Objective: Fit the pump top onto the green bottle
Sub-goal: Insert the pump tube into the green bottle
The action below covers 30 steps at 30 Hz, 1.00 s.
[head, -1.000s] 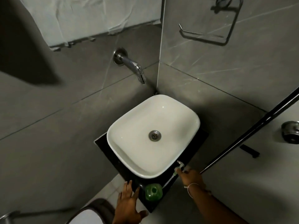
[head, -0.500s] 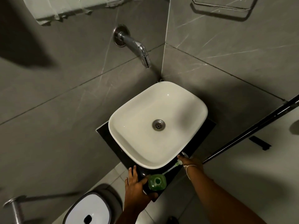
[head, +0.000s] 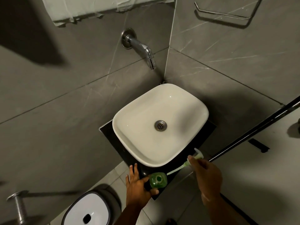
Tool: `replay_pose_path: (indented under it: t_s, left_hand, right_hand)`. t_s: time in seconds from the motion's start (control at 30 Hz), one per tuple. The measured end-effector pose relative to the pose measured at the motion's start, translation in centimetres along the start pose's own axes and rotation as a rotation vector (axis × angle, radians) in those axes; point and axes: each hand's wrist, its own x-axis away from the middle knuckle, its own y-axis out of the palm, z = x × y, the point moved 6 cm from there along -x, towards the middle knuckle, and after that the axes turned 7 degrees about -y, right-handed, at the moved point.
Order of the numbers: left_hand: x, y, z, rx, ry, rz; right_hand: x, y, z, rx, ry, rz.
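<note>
Green bottle [head: 158, 179] in left hand [head: 138, 187] grip, right hand [head: 205, 173] pinching pump top [head: 193, 159]

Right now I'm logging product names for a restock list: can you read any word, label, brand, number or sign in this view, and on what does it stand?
None can be read.
green bottle: seen from above, no label side in view.
pump top: plain, no print visible.
basin, tap, bin lid: no markings visible.
</note>
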Motion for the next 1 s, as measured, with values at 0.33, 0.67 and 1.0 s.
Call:
replay_pose_path:
  t_s: [0.33,0.67,1.0]
  left_hand:
    - [-0.1,0.4,-0.3,-0.052,-0.027,0.007]
    - [-0.2,0.4,-0.2,-0.078,-0.03,0.003]
    - [-0.5,0.4,-0.4,-0.1,0.0,0.034]
  right_hand:
    - [5.9,1.4,-3.3,0.137,-0.346,0.064]
    - [6.3,3.2,-3.5,0.144,-0.607,0.094]
    - [6.9,8.5,2.2,0.343,-0.57,-0.194]
